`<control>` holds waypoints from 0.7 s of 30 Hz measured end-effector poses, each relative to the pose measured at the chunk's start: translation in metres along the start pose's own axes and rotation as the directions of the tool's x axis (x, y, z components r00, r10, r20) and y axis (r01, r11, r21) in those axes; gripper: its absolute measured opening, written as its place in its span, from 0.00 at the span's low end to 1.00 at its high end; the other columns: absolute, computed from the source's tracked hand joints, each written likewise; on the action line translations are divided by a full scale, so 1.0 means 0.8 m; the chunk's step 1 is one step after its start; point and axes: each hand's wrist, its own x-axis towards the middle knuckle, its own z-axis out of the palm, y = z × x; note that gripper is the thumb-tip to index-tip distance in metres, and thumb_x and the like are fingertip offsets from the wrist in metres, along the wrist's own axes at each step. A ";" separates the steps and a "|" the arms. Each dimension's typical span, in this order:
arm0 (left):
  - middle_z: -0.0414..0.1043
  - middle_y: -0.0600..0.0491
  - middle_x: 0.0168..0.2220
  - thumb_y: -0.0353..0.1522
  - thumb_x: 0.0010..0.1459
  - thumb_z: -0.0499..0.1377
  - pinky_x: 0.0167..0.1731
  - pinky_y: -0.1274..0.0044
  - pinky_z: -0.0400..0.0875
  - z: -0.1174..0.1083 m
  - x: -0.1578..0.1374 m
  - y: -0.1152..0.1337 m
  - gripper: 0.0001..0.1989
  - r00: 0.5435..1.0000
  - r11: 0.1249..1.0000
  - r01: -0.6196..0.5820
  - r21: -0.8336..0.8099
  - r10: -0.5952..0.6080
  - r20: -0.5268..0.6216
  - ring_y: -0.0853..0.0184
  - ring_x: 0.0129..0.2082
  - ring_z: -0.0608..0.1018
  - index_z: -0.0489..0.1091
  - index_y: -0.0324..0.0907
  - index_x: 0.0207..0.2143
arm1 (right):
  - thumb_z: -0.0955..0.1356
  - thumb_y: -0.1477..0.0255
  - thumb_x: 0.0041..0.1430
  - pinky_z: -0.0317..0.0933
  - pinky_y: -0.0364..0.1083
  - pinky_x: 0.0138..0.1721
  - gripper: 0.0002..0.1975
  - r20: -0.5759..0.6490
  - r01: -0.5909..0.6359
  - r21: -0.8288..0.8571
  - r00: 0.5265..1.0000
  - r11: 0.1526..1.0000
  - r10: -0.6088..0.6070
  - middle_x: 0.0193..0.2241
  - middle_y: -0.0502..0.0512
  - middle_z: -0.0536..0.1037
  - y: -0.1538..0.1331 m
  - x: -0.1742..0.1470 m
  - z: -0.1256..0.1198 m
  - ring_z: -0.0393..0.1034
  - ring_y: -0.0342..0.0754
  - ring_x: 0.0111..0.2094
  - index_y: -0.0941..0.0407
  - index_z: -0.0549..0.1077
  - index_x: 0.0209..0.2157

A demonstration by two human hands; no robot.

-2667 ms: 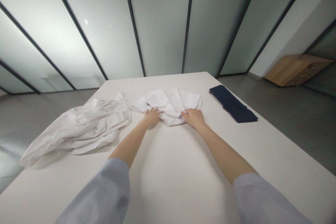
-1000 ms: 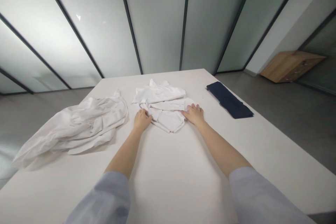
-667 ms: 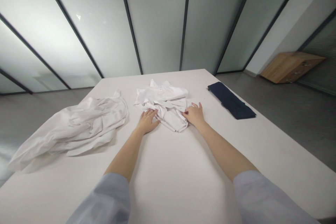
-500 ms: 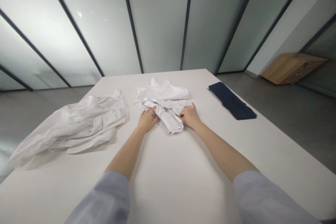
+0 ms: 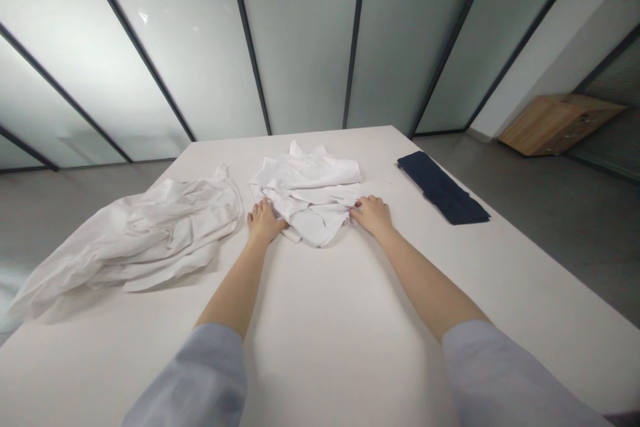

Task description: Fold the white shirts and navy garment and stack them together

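Observation:
A white shirt [image 5: 315, 177], bunched and wrinkled, lies at the middle of the table. Its near part is spread between my two hands, with a loose flap pointing toward me. My left hand [image 5: 265, 221] grips the shirt's near left edge, thumb against the cloth and fingers at its side. On the opposite edge, my right hand [image 5: 373, 213] pinches the fabric between thumb and fingers. Some fingertips are hidden by the folds.
Left of my arms, a second crumpled white garment [image 5: 165, 233] trails toward the table's left edge. A folded dark navy cloth [image 5: 443, 188] lies near the right edge of the white table [image 5: 350, 347]. Frosted glass panels [image 5: 300, 40] stand behind; a wooden cabinet [image 5: 555, 123] is beyond, at right.
My left hand has moved left and my right hand slightly right, drawing the shirt's near part wider. The narrow bunched strip is now a broader flap.

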 end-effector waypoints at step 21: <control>0.76 0.49 0.45 0.34 0.63 0.49 0.49 0.67 0.62 -0.001 -0.012 0.018 0.13 0.952 0.955 -0.289 -0.061 0.280 -0.125 0.58 0.50 0.73 0.74 0.46 0.41 | 0.60 0.65 0.65 0.56 0.48 0.48 0.16 -0.088 0.334 0.072 0.941 0.940 -0.328 0.45 0.59 0.78 -0.008 0.001 0.020 0.67 0.52 0.47 0.56 0.78 0.40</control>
